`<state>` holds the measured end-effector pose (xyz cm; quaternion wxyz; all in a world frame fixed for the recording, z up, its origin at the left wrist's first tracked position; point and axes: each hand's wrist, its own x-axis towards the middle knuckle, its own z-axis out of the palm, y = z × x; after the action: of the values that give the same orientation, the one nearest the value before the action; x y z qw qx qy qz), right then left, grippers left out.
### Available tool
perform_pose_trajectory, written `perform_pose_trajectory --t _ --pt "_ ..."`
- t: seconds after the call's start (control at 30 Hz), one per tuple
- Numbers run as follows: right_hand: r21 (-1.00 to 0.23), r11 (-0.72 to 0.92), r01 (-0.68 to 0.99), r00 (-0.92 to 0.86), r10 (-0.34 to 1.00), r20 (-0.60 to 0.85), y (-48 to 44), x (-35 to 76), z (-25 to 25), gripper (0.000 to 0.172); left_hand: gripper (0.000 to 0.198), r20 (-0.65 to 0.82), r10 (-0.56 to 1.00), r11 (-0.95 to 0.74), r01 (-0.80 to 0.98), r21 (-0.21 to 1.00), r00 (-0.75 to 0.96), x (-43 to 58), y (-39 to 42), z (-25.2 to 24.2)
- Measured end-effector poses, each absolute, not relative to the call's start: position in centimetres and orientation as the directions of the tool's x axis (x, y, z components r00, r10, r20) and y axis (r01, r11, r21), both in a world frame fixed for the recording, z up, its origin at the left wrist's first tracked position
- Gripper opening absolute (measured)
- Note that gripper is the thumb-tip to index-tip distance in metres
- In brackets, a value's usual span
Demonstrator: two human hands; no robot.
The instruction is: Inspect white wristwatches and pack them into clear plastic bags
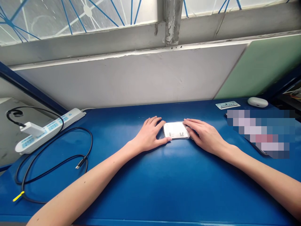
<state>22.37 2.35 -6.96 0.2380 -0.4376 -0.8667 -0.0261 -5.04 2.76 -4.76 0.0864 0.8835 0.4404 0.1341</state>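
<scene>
A small flat rectangular packet [176, 130] with a white printed face and dark edges lies on the blue table, between my hands. My left hand [150, 135] grips its left end, thumb on the near edge and index finger at the far left corner. The other left fingers stretch out over the table. At the packet's right end, my right hand [205, 135] holds it between thumb and fingers, which cover the right corner. What is inside the packet does not show.
On the left, a white power strip [51, 128] carries a white charger [33, 129] with a looped black cable [50, 175]. Far right are a white card [227, 105], a white earbud case [257, 102] and a pixelated flat object [261, 135]. A pale panel [131, 78] stands behind the table.
</scene>
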Motion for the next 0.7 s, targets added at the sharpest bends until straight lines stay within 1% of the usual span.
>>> perform_pose_trajectory --t 0.13,0.23,0.47,0.7 --pt "-0.147 0.606 0.782 -0.500 0.750 0.434 2.21 22.29 -7.09 0.043 0.071 0.154 0.804 -0.594 0.758 0.269 0.575 -4.99 2.78 -4.68" --pt "-0.164 0.601 0.783 -0.493 0.759 0.426 2.23 22.23 -7.02 0.045 0.069 0.153 0.806 -0.590 0.759 0.275 0.571 -4.99 2.82 -4.67" --pt "-0.294 0.573 0.765 -0.450 0.802 0.393 2.31 22.05 -6.66 0.038 0.067 0.150 0.810 -0.584 0.758 0.291 0.567 -5.00 2.83 -4.67" --pt "-0.385 0.521 0.762 -0.386 0.842 0.376 2.06 21.82 -6.59 0.035 0.070 0.143 0.802 -0.596 0.759 0.263 0.581 -5.03 2.91 -4.83"
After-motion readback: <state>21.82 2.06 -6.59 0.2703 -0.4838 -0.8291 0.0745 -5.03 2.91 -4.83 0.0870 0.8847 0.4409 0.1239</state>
